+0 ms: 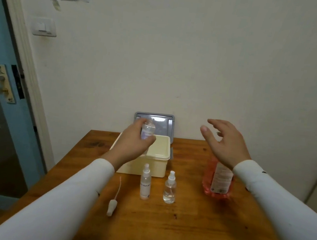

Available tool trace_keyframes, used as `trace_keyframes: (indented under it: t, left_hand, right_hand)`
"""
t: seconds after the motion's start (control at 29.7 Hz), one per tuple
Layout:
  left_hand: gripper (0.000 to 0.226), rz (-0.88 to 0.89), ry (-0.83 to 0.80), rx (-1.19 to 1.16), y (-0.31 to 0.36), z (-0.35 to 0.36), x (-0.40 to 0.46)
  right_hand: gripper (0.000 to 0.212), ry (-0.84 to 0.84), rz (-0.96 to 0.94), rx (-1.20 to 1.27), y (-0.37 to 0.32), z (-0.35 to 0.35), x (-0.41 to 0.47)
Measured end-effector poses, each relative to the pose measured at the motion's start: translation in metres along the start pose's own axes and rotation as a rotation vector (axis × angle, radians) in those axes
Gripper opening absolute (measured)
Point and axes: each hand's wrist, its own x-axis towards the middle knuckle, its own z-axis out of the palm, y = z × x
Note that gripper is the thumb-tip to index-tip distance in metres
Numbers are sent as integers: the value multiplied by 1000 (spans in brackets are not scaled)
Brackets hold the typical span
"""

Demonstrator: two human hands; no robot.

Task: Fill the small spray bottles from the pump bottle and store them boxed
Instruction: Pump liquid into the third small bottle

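Our left hand grips an uncapped small bottle above the cream box; its sprayer top lies left of the box. Our right hand, fingers spread, hovers over the pink pump bottle, right of the box. We should hold the mouth upright under the spout.

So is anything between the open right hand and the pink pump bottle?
Nothing visible: the right hand hovers open directly above the pump bottle, with only air between them. The bottle's top is hidden behind the hand.
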Motion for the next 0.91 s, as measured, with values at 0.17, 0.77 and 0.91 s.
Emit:
trace_keyframes:
  t: [0.17, 0.77, 0.91]
  left_hand:
    - [53, 143, -144, 6, 45, 44, 25]
    - [53, 223, -332, 118, 85, 138, 65]
    - [53, 254, -319, 106, 92, 143, 68]
  right_hand:
    - [44, 150, 32, -19, 20, -25, 23]
    - [53, -104, 312, 11, 66, -20, 72]
    - [51, -172, 330, -14, 67, -20, 76]
